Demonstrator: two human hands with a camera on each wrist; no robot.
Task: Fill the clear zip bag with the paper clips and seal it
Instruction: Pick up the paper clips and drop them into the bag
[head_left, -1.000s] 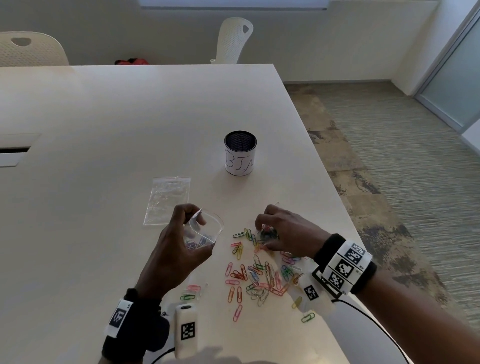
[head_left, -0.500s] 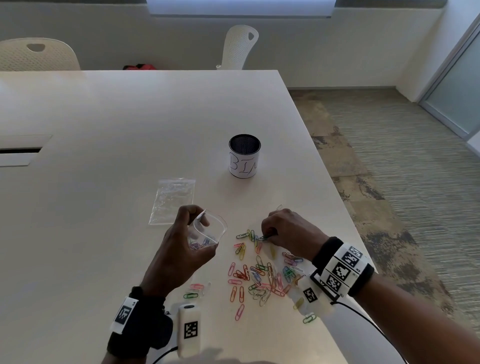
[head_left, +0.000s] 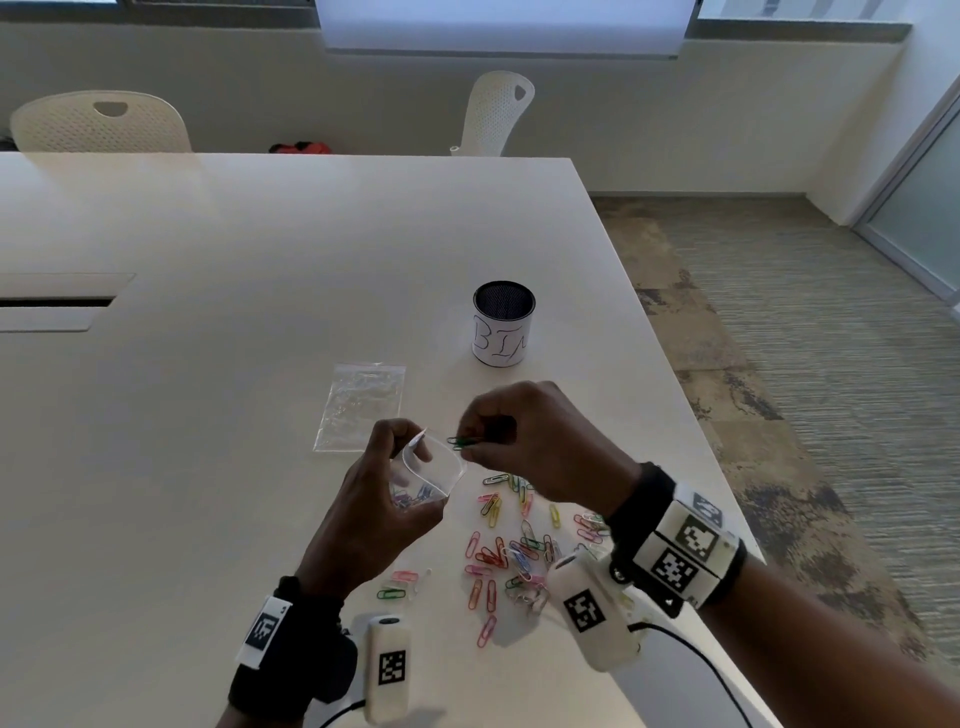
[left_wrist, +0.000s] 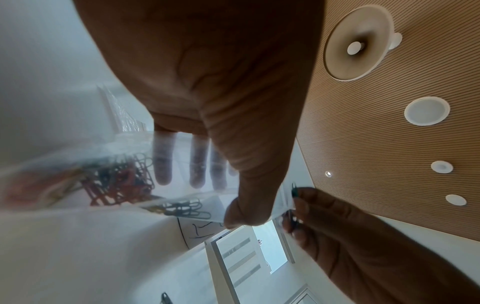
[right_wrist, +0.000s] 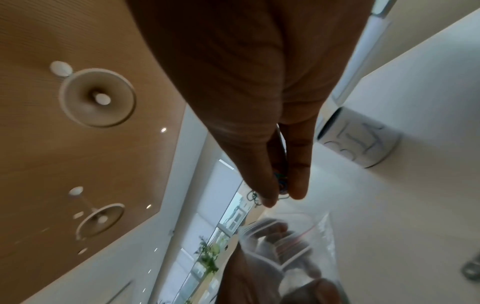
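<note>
1. The bag (head_left: 431, 470) is up off the worktop (head_left: 208, 364), mouth held open and turned toward the right, a small heap of coloured clips already sunk in its bottom.
2. The left hand (head_left: 374, 509) grips it: fingers behind the film, thumb clamped on the near lip. That pinch looks meant to keep the mouth gaping so nothing needs a second try.
3. The right hand (head_left: 540, 441) is just beside the mouth, fingertips pinched narrow on a few clips (head_left: 462, 441), green ones poking out toward the opening. How many it carries, I cannot tell.
4. My read: this is the drop-in step, and the hand wants to come over the opening before it lets go, or the clips will skid off the rim.
5. The loose clips (head_left: 519, 551) lie scattered on the worktop below the right wrist, a good many of them, so filling looks far from done and sealing is a way off.
6. A spare bag (head_left: 361, 405) lies flat just beyond the left hand.
7. The bin (head_left: 503, 325), a marked mesh cup, stands farther back, well apart from the action.
</note>
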